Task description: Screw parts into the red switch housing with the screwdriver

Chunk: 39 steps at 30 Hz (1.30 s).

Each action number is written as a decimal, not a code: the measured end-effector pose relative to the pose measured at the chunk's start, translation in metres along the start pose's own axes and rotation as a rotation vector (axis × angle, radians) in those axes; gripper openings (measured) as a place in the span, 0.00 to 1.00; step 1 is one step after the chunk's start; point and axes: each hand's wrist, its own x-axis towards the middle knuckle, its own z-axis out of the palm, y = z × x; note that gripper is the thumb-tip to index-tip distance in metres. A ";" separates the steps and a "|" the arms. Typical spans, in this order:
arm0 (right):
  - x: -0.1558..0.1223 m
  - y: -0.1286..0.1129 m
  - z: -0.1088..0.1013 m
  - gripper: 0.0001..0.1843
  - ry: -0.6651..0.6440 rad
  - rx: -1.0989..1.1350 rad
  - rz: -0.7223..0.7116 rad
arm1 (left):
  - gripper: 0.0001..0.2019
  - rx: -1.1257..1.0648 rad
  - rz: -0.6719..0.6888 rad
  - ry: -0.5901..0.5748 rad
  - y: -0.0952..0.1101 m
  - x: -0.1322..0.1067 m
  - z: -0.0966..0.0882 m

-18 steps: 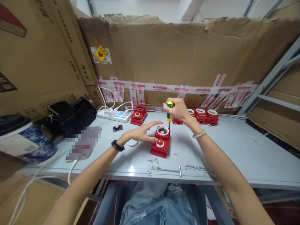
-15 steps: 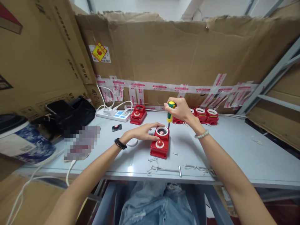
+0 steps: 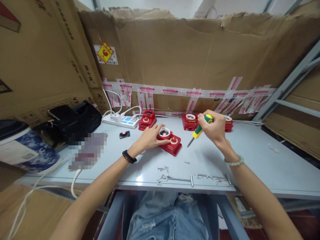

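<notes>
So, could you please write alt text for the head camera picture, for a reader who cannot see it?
A person's left hand rests on a red switch box on a grey table, while the right hand holds a green and yellow screwdriver tilted beside it, tip off the box. Loose screws lie near the front edge; more red boxes stand before a cardboard wall.

On the grey metal table, the red plastic push-button box lies at the middle under the left hand. The right hand is to its right, holding the green-and-yellow-handled screwdriver between them. Loose silver screws lie nearer the front edge. The white power strip sits behind, to the left.
</notes>
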 end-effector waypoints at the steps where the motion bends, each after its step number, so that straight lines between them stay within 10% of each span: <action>1: -0.009 0.003 -0.004 0.13 0.004 -0.005 0.016 | 0.36 0.035 -0.004 -0.001 0.002 -0.002 -0.001; 20: -0.057 0.024 -0.022 0.12 0.030 0.057 0.298 | 0.33 -0.340 0.238 -0.146 -0.001 -0.005 0.007; 39: -0.033 0.011 -0.026 0.12 0.113 0.054 0.129 | 0.31 -0.330 0.225 -0.177 0.005 -0.008 0.001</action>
